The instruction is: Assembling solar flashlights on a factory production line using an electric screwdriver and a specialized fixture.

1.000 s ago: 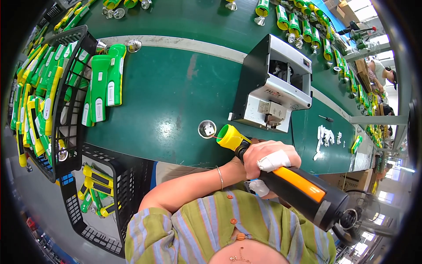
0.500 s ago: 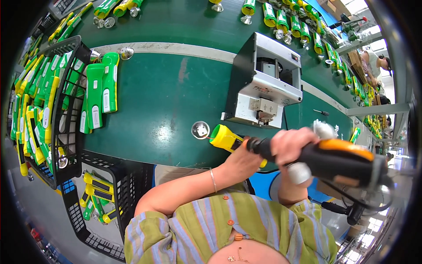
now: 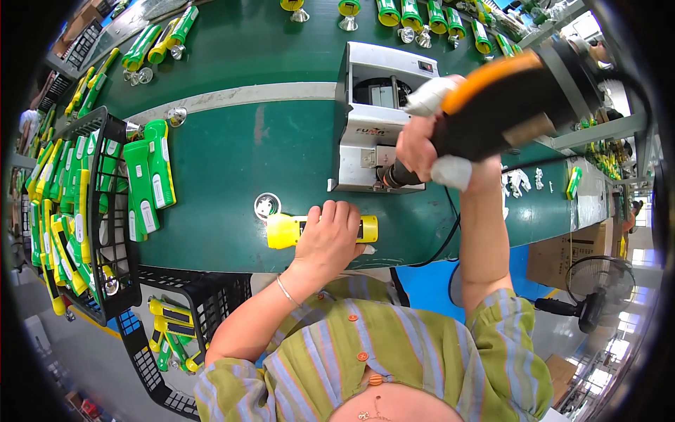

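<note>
Right now my left hand [image 3: 329, 235] lies flat, palm down and fingers closed over the middle of a yellow flashlight body [image 3: 285, 231], pinning it on its side against the green bench [image 3: 225, 162] close to the near edge. My right hand [image 3: 422, 144] is wrapped tight around a black-and-orange power screwdriver [image 3: 506, 105], held up above the bench with its dark nose pointing down and left toward the grey box-shaped machine [image 3: 376, 105]. Its cable trails off the bench edge.

I judge this as the fastening step, with the piece steadied and the tool not yet on it. The next move, as I read it, calls for bringing the tip down squarely onto the body beside my pressing fingers, and keeping the casing from rolling.

The flashlight body is bright yellow plastic, blocky at its left end, with a dark strip along its top mostly hidden under my palm. A small round silver reflector [image 3: 267, 205] sits just beside its left end. Further left, green and yellow flashlights [image 3: 149, 179] lie on the bench next to a black wire basket [image 3: 105, 211] full of similar ones.
</note>
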